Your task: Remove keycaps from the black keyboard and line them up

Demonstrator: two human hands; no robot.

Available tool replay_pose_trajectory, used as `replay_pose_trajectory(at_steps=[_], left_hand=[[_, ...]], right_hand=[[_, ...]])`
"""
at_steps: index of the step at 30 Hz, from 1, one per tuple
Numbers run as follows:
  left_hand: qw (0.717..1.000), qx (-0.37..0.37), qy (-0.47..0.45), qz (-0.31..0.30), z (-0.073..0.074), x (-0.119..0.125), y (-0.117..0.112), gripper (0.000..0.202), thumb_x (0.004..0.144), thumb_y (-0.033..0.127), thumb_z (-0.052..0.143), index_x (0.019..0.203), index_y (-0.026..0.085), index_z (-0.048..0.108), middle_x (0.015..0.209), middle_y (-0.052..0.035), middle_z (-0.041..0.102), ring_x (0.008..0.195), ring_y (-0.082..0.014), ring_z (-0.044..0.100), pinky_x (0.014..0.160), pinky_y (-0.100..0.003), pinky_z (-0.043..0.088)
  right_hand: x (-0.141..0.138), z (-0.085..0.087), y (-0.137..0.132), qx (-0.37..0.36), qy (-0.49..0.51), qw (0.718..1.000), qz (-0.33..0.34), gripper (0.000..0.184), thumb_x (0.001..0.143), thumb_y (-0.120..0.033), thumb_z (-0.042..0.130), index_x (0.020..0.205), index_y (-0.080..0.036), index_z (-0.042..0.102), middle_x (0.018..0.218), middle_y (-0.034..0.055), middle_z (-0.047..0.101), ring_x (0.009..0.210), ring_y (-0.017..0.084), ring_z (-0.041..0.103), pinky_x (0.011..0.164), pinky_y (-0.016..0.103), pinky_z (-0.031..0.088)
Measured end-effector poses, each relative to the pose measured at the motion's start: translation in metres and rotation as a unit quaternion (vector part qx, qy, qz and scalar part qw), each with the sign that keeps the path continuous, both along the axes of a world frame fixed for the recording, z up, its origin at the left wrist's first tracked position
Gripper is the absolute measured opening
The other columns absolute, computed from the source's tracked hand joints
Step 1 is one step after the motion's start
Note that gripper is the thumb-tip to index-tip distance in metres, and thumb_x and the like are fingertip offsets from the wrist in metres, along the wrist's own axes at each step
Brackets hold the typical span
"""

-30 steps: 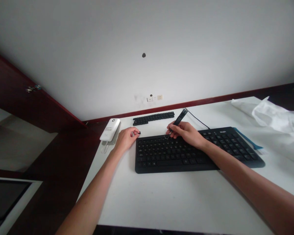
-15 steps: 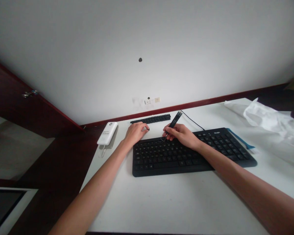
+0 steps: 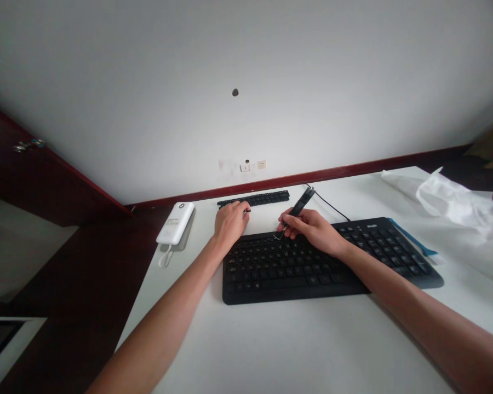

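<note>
My left hand (image 3: 231,223) is closed, with a small black keycap (image 3: 247,211) pinched between thumb and fingertips. It is at the near edge of a row of loose black keycaps (image 3: 267,197) laid along the back of the table. In my right hand (image 3: 308,227) is a black-handled keycap puller (image 3: 299,202), slanted, its thin wire end pointing down over the upper rows of a black keyboard (image 3: 287,290). Whether the wires touch a key I cannot tell. My right forearm crosses over the keyboard and hides part of its keys.
A white power bank (image 3: 176,223) with a short looped cable lies at the table's left. Right of the keyboard are a slim blue tool (image 3: 414,241) and a crumpled white plastic bag (image 3: 456,202). The keyboard cable (image 3: 331,203) runs to the back edge of the white table (image 3: 254,345).
My left hand has turned over, fingertips now pointing forward at the keycap row with the keycap. My right hand keeps the puller over the keyboard. The view has shifted slightly.
</note>
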State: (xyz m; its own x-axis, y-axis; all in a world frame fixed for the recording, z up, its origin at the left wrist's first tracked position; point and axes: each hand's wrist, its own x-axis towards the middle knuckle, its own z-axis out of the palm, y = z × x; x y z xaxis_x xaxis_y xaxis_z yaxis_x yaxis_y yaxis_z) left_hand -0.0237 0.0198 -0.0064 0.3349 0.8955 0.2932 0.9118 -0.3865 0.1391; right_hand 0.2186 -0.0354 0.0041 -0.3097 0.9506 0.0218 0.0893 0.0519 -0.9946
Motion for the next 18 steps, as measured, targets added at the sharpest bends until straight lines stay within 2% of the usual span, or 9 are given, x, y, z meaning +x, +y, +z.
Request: replay_pose_trajectory(at_steps=[7,12,15,18], left_hand=[[1.000,0.010,0.012,0.011,-0.0014,0.0000,-0.0008,0.015,0.094,0.022,0.063,0.106,0.027,0.067,0.099,-0.0012,0.071,0.092,-0.0211,0.066,0.079,-0.032,0.047],[1.000,0.027,0.006,-0.001,0.0012,0.0014,-0.0032,0.015,0.096,0.023,0.059,0.104,0.024,0.071,0.098,-0.0041,0.073,0.094,-0.0214,0.067,0.085,-0.032,0.049],[1.000,-0.003,0.005,-0.029,0.0006,0.0027,-0.0033,0.024,0.100,0.029,0.053,0.098,0.023,0.077,0.094,-0.0063,0.075,0.091,-0.0215,0.069,0.085,-0.033,0.050],[0.999,-0.036,0.001,-0.028,-0.0010,0.0031,-0.0026,0.031,0.100,0.034,0.051,0.102,0.025,0.080,0.091,-0.0070,0.078,0.084,-0.0227,0.071,0.081,-0.034,0.051]], right_hand=[[0.0010,-0.0015,0.0000,0.004,-0.012,1.000,0.006,0.041,0.097,-0.055,0.061,0.099,-0.015,0.070,0.094,0.0098,0.076,0.075,0.017,0.067,0.069,0.031,0.056],[0.0011,-0.0006,-0.0004,-0.002,-0.024,1.000,-0.006,0.043,0.095,-0.057,0.063,0.100,-0.015,0.070,0.094,0.0101,0.076,0.074,0.018,0.067,0.068,0.032,0.056],[0.0000,0.0016,-0.0011,0.002,-0.038,0.999,-0.012,0.044,0.093,-0.059,0.064,0.099,-0.016,0.070,0.092,0.0098,0.076,0.073,0.018,0.066,0.068,0.032,0.056],[-0.0007,0.0029,-0.0018,0.001,-0.042,0.999,-0.009,0.044,0.094,-0.059,0.063,0.099,-0.016,0.070,0.093,0.0096,0.076,0.074,0.019,0.066,0.068,0.032,0.056]])
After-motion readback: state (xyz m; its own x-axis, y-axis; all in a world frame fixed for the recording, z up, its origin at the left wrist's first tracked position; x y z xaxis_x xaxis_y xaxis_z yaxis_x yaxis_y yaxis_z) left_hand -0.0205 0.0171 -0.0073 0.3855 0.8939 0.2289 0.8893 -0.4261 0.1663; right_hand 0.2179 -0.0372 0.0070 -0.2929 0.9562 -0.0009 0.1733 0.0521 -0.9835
